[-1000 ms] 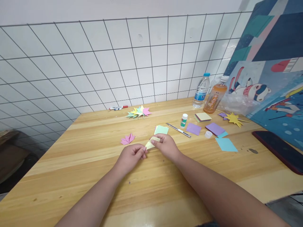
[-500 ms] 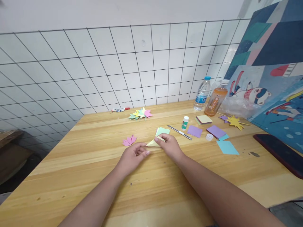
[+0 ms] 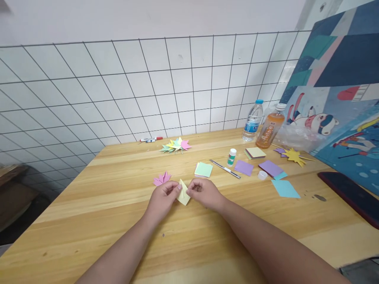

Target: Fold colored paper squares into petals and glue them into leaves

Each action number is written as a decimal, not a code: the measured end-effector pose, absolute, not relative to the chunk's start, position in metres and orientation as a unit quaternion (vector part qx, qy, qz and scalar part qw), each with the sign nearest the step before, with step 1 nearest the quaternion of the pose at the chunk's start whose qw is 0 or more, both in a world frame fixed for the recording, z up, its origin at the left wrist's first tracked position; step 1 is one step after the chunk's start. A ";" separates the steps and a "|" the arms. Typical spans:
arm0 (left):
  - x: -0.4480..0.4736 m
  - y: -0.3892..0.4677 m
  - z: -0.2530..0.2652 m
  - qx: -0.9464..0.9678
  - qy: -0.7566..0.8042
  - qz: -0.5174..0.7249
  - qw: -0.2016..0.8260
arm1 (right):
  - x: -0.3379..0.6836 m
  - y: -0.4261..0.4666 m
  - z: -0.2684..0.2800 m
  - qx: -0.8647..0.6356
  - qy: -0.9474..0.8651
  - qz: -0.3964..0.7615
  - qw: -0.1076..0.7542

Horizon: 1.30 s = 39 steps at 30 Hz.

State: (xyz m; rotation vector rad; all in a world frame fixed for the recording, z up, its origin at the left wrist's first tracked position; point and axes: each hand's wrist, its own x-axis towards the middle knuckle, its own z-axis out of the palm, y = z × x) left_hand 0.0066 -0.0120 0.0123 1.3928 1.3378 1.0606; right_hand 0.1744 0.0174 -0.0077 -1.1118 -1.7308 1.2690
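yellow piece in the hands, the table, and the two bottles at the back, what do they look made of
The yellow piece, pinched between the left hand and right hand, looks like thin matte paper: it holds sharp creases. The table looks like lightly varnished wood, with plank grain and a soft sheen. The water bottle and the orange drink bottle look like clear glossy plastic.

Matt yellow paper (image 3: 183,195) on smooth wooden table (image 3: 118,189) (lightly glossy).

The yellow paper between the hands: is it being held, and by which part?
Yes. The folded yellow paper is pinched at its side edges by left hand and right hand.
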 end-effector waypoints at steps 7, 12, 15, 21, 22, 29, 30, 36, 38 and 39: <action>0.008 -0.014 0.009 0.618 0.539 0.375 0.433 | 0.173 0.014 -0.001 -0.427 -0.649 0.535 0.333; 0.007 -0.016 0.011 0.656 0.536 0.346 0.405 | 0.176 0.013 0.005 -0.411 -0.643 0.520 0.383; 0.008 -0.017 0.013 0.669 0.519 0.323 0.423 | 0.177 0.013 0.008 -0.370 -0.650 0.534 0.393; 0.009 -0.017 0.010 0.683 0.527 0.307 0.403 | 0.176 0.014 0.008 -0.397 -0.628 0.538 0.397; 0.009 -0.017 0.009 0.688 0.525 0.301 0.399 | 0.176 0.014 0.008 -0.405 -0.619 0.544 0.395; 0.011 -0.018 0.011 0.698 0.513 0.286 0.410 | 0.176 0.015 0.006 -0.417 -0.593 0.569 0.388; 0.011 -0.018 0.012 0.698 0.510 0.286 0.413 | 0.176 0.015 0.007 -0.418 -0.589 0.573 0.387; 0.008 -0.017 0.011 0.694 0.500 0.284 0.434 | 0.177 0.014 0.007 -0.410 -0.567 0.604 0.380; 0.007 -0.018 0.011 0.690 0.495 0.286 0.444 | 0.177 0.015 0.007 -0.393 -0.562 0.619 0.383; 0.007 -0.018 0.011 0.689 0.492 0.287 0.449 | 0.177 0.015 0.007 -0.386 -0.562 0.622 0.386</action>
